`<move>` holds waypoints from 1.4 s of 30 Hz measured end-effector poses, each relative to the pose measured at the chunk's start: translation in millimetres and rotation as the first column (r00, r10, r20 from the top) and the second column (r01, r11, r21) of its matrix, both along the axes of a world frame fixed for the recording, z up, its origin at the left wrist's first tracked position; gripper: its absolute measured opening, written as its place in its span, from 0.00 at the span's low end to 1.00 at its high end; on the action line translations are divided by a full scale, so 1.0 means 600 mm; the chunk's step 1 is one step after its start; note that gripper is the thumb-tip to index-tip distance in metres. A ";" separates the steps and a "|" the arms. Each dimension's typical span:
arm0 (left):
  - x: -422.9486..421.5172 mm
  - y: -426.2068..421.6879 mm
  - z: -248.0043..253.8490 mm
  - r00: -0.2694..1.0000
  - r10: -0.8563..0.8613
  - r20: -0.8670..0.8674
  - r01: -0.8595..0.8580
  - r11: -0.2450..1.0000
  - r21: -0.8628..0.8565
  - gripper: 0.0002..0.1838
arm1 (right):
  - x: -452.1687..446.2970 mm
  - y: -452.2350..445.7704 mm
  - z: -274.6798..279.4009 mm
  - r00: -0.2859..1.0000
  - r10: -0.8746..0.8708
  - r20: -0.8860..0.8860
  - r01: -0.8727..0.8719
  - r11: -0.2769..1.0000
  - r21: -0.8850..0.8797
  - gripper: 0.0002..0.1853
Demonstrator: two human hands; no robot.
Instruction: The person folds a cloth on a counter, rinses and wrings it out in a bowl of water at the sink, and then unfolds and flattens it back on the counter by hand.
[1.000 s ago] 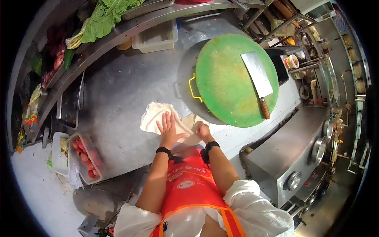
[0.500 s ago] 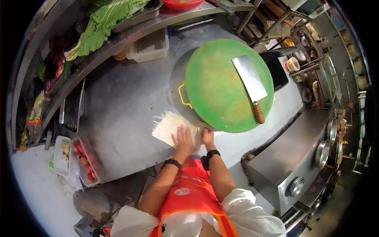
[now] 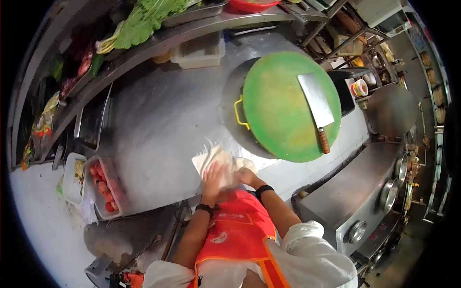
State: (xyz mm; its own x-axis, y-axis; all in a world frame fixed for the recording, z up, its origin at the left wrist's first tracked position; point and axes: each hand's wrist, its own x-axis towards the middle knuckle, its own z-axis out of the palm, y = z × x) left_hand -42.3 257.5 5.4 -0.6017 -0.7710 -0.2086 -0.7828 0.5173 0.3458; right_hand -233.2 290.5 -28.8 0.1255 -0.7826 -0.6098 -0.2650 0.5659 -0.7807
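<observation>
A whitish cloth (image 3: 217,155) with a frayed far edge lies wrinkled near the front edge of the steel table. My left hand (image 3: 213,178) rests on its left part, fingers stretched out and flat. On the right, my right hand (image 3: 247,176) is closed on the cloth's gathered side, partly blurred. Just beyond my right hand, a round green cutting board (image 3: 273,110) has a yellow handle (image 3: 237,112) on its left side. A cleaver (image 3: 314,100) with a wooden grip lies on the board, its handle toward me.
A plastic tub of tomatoes (image 3: 103,189) stands at the left table end beside a white container (image 3: 74,178). A clear plastic box (image 3: 199,52) sits at the back under a shelf (image 3: 182,34) bearing leafy greens (image 3: 149,21). A steel counter (image 3: 343,185) with bowls stands right.
The cloth was spread flatter and is now more wrinkled and bunched between my hands. The whole view has shifted, so the board and cleaver appear further right.
</observation>
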 end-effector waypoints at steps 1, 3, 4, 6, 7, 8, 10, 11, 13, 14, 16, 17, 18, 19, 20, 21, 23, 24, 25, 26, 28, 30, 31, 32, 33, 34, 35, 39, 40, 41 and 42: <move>0.039 0.003 -0.005 0.995 -0.016 0.103 0.021 0.999 -0.041 0.39 | 0.031 -0.002 0.002 0.999 0.046 0.025 -0.046 0.999 -0.008 0.22; 0.114 0.007 -0.007 0.994 0.085 0.075 -0.083 0.996 -0.039 0.37 | 0.089 -0.006 0.000 0.998 0.058 0.034 -0.055 0.994 -0.090 0.23; 0.139 0.012 -0.010 0.983 0.180 0.036 -0.178 0.983 -0.041 0.36 | 0.112 -0.019 0.020 0.996 0.094 0.000 -0.094 0.995 0.035 0.24; 0.176 0.008 0.011 0.968 0.243 0.059 -0.242 0.970 -0.020 0.37 | 0.159 -0.038 0.029 0.989 0.145 -0.029 -0.139 0.977 0.163 0.24; 0.194 0.006 0.021 0.951 0.296 0.088 -0.297 0.955 -0.006 0.38 | 0.184 -0.039 0.021 0.987 0.144 -0.067 -0.137 0.985 0.101 0.25; 0.210 0.008 0.016 0.954 0.295 0.055 -0.292 0.955 -0.051 0.41 | 0.203 -0.041 0.016 0.984 0.145 -0.105 -0.142 0.989 0.036 0.25; 0.215 0.004 0.026 0.941 0.326 0.090 -0.324 0.946 -0.027 0.45 | 0.223 -0.059 0.031 0.982 0.174 -0.079 -0.167 0.982 0.084 0.25; 0.217 0.003 0.029 0.936 0.330 0.118 -0.332 0.943 -0.006 0.48 | 0.231 -0.062 0.037 0.983 0.175 -0.059 -0.166 0.977 0.130 0.26; 0.212 0.008 0.024 0.930 0.358 0.079 -0.359 0.933 -0.009 0.54 | 0.229 -0.053 0.024 0.989 0.145 0.006 -0.145 0.986 0.077 0.25; 0.204 0.008 0.027 0.922 0.382 0.063 -0.384 0.923 0.019 0.55 | 0.224 -0.055 0.029 0.985 0.172 0.012 -0.173 0.982 0.077 0.25; 0.194 0.001 0.040 0.905 0.421 0.058 -0.425 0.894 0.143 0.53 | 0.216 -0.056 0.006 0.979 0.175 0.106 -0.179 0.983 0.037 0.23; 0.194 0.004 0.033 0.902 0.428 0.054 -0.431 0.892 0.132 0.53 | 0.212 -0.052 0.008 0.978 0.183 0.104 -0.186 0.982 0.025 0.23; 0.192 0.008 0.016 0.896 0.443 0.007 -0.441 0.891 0.105 0.52 | 0.202 -0.051 0.010 0.986 0.157 0.050 -0.157 0.988 -0.013 0.22; 0.191 0.010 0.001 0.889 0.455 -0.043 -0.452 0.889 0.076 0.50 | 0.191 -0.052 0.013 0.992 0.129 -0.005 -0.129 0.990 -0.056 0.20; 0.183 0.008 0.002 0.882 0.465 -0.069 -0.464 0.885 0.043 0.39 | 0.179 -0.045 -0.026 0.981 0.134 -0.138 -0.163 0.959 -0.231 0.17; 0.177 0.006 -0.010 0.881 0.466 -0.078 -0.466 0.884 0.028 0.39 | 0.163 -0.051 -0.017 0.981 0.134 -0.140 -0.166 0.955 -0.247 0.17; 0.164 0.000 -0.028 0.901 0.428 -0.079 -0.427 0.904 0.029 0.27 | 0.123 -0.055 0.001 0.971 0.070 -0.227 -0.111 0.979 -0.171 0.14; 0.149 -0.006 -0.019 0.877 0.455 -0.157 -0.459 0.888 0.011 0.20 | 0.098 -0.059 -0.006 0.971 0.068 -0.229 -0.113 0.975 -0.189 0.14; 0.136 -0.016 -0.011 0.876 0.453 -0.165 -0.460 0.888 -0.004 0.20 | 0.073 -0.061 -0.013 0.973 0.017 -0.232 -0.056 0.986 -0.160 0.15; 0.122 -0.031 0.008 0.852 0.478 -0.212 -0.424 0.869 0.256 0.20 | 0.051 -0.063 -0.026 0.971 -0.035 -0.236 0.004 0.991 -0.130 0.15; 0.101 -0.055 0.041 0.822 0.506 -0.262 -0.343 0.807 0.481 0.21 | 0.032 -0.087 0.021 0.970 -0.062 -0.237 0.066 0.998 0.009 0.17; 0.087 -0.070 0.072 0.689 0.397 -0.606 0.051 0.807 0.588 0.18 | 0.037 -0.095 0.076 0.983 -0.096 -0.158 0.087 0.994 -0.060 0.17; 0.082 -0.077 0.087 0.687 0.389 -0.614 0.051 0.817 0.575 0.18 | 0.040 -0.100 0.089 0.990 -0.119 -0.075 0.111 0.988 -0.107 0.17; 0.078 -0.083 0.104 0.708 0.291 -0.643 0.093 0.864 0.494 0.18 | 0.042 -0.103 0.092 0.996 -0.056 -0.075 0.040 0.979 -0.201 0.16; 0.073 -0.087 0.129 0.724 0.193 -0.662 0.136 0.901 0.412 0.18 | 0.047 -0.108 0.093 0.996 -0.052 -0.077 0.035 0.977 -0.211 0.16; 0.069 -0.091 0.154 0.745 0.169 -0.645 0.135 0.909 0.395 0.18 | 0.055 -0.112 0.092 1.000 -0.021 0.000 0.020 0.977 -0.213 0.18; 0.066 -0.093 0.174 0.744 0.170 -0.647 0.132 0.910 0.392 0.18 | 0.063 -0.114 0.093 0.997 0.011 0.077 0.006 0.977 -0.212 0.20; 0.070 -0.095 0.218 0.713 0.171 -0.680 0.182 0.891 0.416 0.20 | 0.106 -0.116 0.191 0.959 -0.087 0.269 0.109 0.992 -0.067 0.20; 0.072 -0.092 0.220 0.703 0.141 -0.697 0.159 0.924 0.347 0.20 | 0.108 -0.115 0.192 0.960 -0.092 0.266 0.111 0.992 -0.057 0.20; 0.073 -0.091 0.225 0.693 0.108 -0.713 0.134 0.952 0.275 0.21 | 0.108 -0.115 0.192 0.952 -0.050 0.303 0.046 0.999 0.021 0.21; 0.074 -0.089 0.229 0.674 0.218 -0.706 0.104 0.918 0.382 0.21 | 0.106 -0.118 0.192 0.939 -0.010 0.343 -0.024 0.995 0.095 0.23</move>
